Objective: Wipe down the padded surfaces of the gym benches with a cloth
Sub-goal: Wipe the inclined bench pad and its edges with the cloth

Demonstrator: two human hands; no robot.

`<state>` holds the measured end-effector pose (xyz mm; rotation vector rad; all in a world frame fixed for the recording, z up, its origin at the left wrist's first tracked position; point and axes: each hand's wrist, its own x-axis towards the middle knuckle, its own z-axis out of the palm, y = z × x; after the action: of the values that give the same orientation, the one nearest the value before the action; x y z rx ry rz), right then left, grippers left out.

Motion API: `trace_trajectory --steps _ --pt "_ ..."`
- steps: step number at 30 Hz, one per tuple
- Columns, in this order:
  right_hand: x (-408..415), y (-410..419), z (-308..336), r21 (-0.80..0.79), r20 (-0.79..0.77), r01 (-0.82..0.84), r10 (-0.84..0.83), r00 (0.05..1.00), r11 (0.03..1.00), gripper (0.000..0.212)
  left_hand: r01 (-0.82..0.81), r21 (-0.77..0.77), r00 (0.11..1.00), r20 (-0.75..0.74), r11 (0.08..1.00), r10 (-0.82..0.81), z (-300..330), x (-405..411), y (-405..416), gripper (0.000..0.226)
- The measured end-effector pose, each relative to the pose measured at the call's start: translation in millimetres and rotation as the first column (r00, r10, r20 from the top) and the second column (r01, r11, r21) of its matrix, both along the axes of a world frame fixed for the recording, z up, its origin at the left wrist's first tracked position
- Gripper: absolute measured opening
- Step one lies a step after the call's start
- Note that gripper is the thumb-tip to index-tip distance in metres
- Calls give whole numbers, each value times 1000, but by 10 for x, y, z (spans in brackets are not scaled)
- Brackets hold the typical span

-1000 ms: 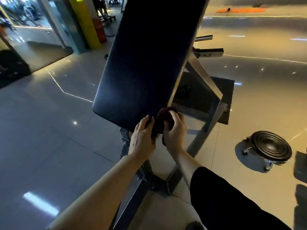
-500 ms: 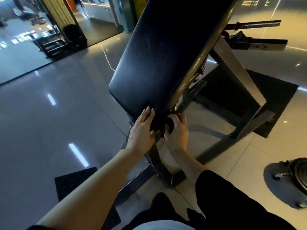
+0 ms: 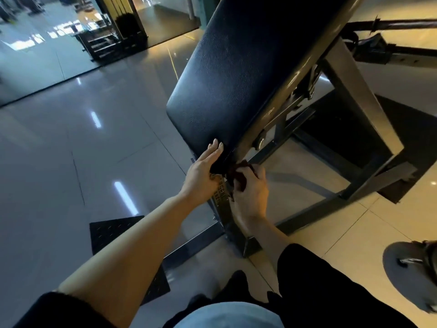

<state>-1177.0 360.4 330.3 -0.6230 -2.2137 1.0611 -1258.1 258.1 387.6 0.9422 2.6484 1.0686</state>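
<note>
Right hand (image 3: 250,192) bunches soft, light cloth (image 3: 238,172) w/ curled fingers, left hand (image 3: 203,171) flat beside it on bench pad (image 3: 236,79)

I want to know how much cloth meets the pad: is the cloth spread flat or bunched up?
Bunched up. The dark red cloth sits crumpled in the right hand at the bench pad's lower corner.

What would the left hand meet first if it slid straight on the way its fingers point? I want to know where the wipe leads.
Probably the bench pad: the left hand has straight fingers pointing up onto the pad's lower edge, seemingly touching it already.
</note>
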Motion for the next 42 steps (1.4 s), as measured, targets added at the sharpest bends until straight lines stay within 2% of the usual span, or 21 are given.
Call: trace_trajectory --steps 3,6,13,15,18,21,23,27,29,31,33,36,37,39,42 --pt "-16 -5 214 -69 -164 144 -154 974 987 28 50 -7 999 -1 999 -50 35 -13 -32 86" --pt "-169 -1 391 0 -305 179 -171 937 984 26 69 4 998 -9 998 -69 15 -45 -51 86" --pt "-184 -68 270 62 -180 72 -60 982 995 31 95 14 995 -6 995 -95 -14 -83 -90 85" --pt "-103 -66 248 81 -98 11 -3 995 997 31 86 3 996 -26 996 -85 -28 -45 -92 87" --pt "48 -70 222 -8 0 58 -58 998 998 29 77 -17 994 -81 997 -78 -77 53 -148 82" --pt "8 -44 391 -43 -175 184 -189 966 982 30 51 -33 979 -196 998 -56 -149 94 -237 75" --pt "-109 -38 497 -7 -267 170 -166 949 985 30 30 -55 979 -202 998 -40 -162 94 -279 74" --pt "-122 -220 313 59 -187 85 -72 980 995 27 58 -129 992 -102 990 -71 -136 152 -320 80" --pt "-54 -303 194 31 -129 3 1 992 1000 27 74 -117 993 -88 990 -84 -129 143 -330 80" --pt "-33 -319 181 -5 -99 -12 11 995 1000 26 87 -138 993 -71 987 -98 -118 100 -350 81" --pt "-33 -289 273 -31 -135 77 -81 988 997 25 110 -163 992 -46 980 -119 -103 65 -367 85" --pt "-104 -215 429 -75 -261 264 -275 925 961 30 123 -201 990 -41 972 -134 -78 46 -354 84" --pt "-149 -182 451 -58 -285 286 -290 913 956 33 119 -213 990 -43 970 -131 -68 45 -344 84" --pt "-210 -154 400 -15 -239 219 -216 947 976 38 113 -228 990 -56 967 -129 -59 55 -333 83" --pt "-133 -271 111 -111 53 101 -95 994 989 36 122 -220 987 -77 968 -142 -65 80 -351 80"
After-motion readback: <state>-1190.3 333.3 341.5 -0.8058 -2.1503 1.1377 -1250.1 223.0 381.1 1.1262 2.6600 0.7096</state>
